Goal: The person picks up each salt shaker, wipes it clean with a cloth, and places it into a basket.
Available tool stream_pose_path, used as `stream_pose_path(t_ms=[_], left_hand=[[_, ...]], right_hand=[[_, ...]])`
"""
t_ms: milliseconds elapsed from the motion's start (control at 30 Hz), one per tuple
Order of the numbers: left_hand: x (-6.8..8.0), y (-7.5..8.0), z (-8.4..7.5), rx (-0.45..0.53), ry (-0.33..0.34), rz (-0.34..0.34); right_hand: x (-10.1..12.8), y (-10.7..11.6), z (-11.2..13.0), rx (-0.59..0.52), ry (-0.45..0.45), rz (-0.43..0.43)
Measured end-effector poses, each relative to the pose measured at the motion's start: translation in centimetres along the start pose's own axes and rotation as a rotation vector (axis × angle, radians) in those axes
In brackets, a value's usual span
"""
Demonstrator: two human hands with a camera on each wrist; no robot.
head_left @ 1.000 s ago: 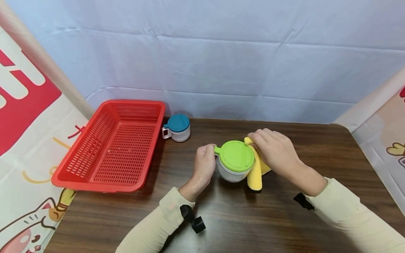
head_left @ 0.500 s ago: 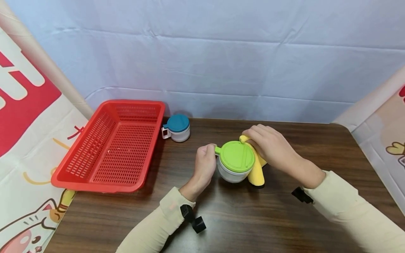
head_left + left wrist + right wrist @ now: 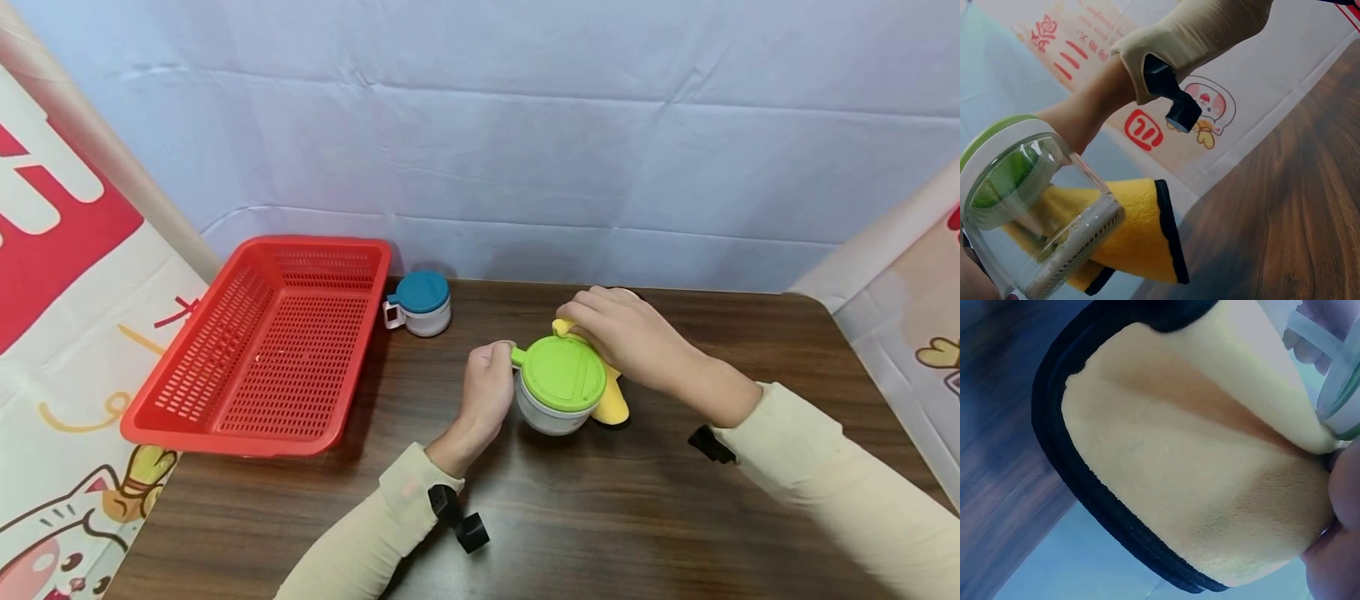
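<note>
- Your left hand (image 3: 486,387) curls round the green handle of the jar (image 3: 558,392), fingers wrapped tight, and that pins the jar to the table (image 3: 600,517) so it cannot turn or slide.
- The jar sits mid-table, upright, its green lid (image 3: 564,373) on; the left wrist view shows its clear wall (image 3: 1041,212) with the cloth right behind it.
- Your right hand (image 3: 626,337) pinches the yellow cloth (image 3: 617,402) against the far right side of the jar, fingers bent over the top edge of the cloth just past the lid's rim.
- From the right wrist, the cloth (image 3: 1197,481) fills the view: soft yellow pile, black trim, folded over on itself and pressed to the jar's side where your fingertips hold it.
- Part of the cloth hangs free below your hand and rests on the table beside the jar.
- I judge it a wiping hold: one hand steadies, the other works the cloth round the wall.
- Off to the left, the red basket (image 3: 262,350) lies at the table's edge, and a small teal-lidded jar (image 3: 420,304) stands just beside its far corner, well apart from both hands.
</note>
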State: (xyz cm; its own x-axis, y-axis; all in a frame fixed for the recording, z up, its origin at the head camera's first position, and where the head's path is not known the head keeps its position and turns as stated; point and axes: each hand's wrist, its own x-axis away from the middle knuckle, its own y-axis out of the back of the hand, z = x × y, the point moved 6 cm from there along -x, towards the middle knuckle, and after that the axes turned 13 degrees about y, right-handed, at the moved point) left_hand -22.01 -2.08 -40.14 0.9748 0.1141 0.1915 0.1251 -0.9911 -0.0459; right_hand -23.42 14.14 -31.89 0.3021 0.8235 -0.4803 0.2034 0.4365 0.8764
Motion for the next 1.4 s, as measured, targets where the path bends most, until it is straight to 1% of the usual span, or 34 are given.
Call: stream_pose_path(t_ms=[200, 333, 467, 667, 767, 867, 1033, 1133, 1233, 1400], left_hand=[[0.0, 0.0, 0.0, -0.011, 0.012, 0.006], [0.0, 0.0, 0.0, -0.013, 0.014, 0.003], [0.1, -0.1, 0.0, -0.015, 0.013, 0.009], [0.1, -0.3, 0.1, -0.013, 0.015, 0.027], [0.2, -0.3, 0.1, -0.01, 0.011, 0.031], [0.2, -0.4, 0.1, -0.007, 0.002, 0.037], [0.2, -0.5, 0.1, 0.005, -0.01, 0.063], [0.2, -0.5, 0.1, 0.01, -0.009, 0.073], [0.2, -0.5, 0.1, 0.005, -0.008, 0.072], [0.3, -0.5, 0.2, 0.0, -0.024, 0.069]], right_hand=[[-0.9, 0.0, 0.2, -0.005, 0.028, 0.025], [-1.4, 0.2, 0.3, -0.021, 0.068, 0.024], [-1.9, 0.4, 0.6, -0.015, 0.105, 0.024], [-2.6, 0.4, 0.9, -0.002, 0.112, 0.088], [-3.0, 0.4, 1.1, -0.004, 0.127, 0.106], [-3.4, 0.4, 1.3, -0.01, 0.154, 0.107], [-3.9, 0.3, 1.7, -0.015, 0.184, 0.113], [-4.2, 0.2, 1.9, -0.008, 0.202, 0.139], [-4.3, 0.1, 2.0, -0.003, 0.215, 0.185], [-4.5, -0.2, 2.1, 0.007, 0.233, 0.243]])
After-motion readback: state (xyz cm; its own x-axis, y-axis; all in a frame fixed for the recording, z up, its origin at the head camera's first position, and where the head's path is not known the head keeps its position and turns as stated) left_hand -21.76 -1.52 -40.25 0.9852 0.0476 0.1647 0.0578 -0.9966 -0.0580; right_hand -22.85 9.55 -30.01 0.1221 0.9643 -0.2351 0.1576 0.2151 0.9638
